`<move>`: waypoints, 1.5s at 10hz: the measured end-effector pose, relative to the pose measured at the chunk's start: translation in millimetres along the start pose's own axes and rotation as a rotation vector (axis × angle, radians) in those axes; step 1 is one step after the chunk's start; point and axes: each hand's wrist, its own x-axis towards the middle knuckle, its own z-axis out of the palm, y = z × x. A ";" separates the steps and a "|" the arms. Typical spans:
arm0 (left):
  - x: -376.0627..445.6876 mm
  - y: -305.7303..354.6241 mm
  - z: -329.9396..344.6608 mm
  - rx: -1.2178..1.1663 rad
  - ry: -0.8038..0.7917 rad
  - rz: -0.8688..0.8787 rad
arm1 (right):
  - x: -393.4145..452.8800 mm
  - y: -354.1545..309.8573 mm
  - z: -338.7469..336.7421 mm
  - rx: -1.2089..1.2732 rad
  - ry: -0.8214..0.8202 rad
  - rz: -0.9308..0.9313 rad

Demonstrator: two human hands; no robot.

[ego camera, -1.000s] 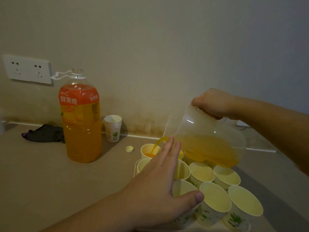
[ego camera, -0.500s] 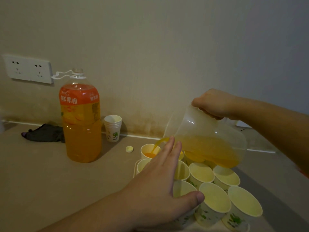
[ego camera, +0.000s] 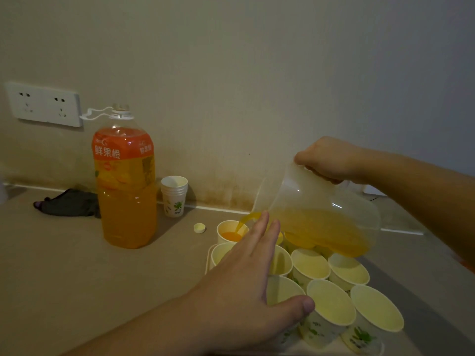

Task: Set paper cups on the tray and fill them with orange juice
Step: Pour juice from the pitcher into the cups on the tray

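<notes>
Not much has moved in the last second: right hand [ego camera: 331,160] still grips the tilted jug [ego camera: 316,209], juice streaming into the far-left cup [ego camera: 230,231] on the tray [ego camera: 208,258]. Left hand [ego camera: 241,286] stays flat-fingered over the cups. First fill, plenty left.

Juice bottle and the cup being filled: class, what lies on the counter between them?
In the head view, a small pale bottle cap lies on the bare counter between the juice bottle and the cup being filled.
</notes>
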 end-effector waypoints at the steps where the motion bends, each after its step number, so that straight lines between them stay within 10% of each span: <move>1: -0.3 -0.3 0.2 0.000 0.006 -0.002 | -0.3 -0.8 1.0 0.010 0.002 0.002; 15: -4.7 3.3 -6.7 -0.008 0.081 0.044 | -7.8 7.6 -2.6 0.165 0.051 -0.018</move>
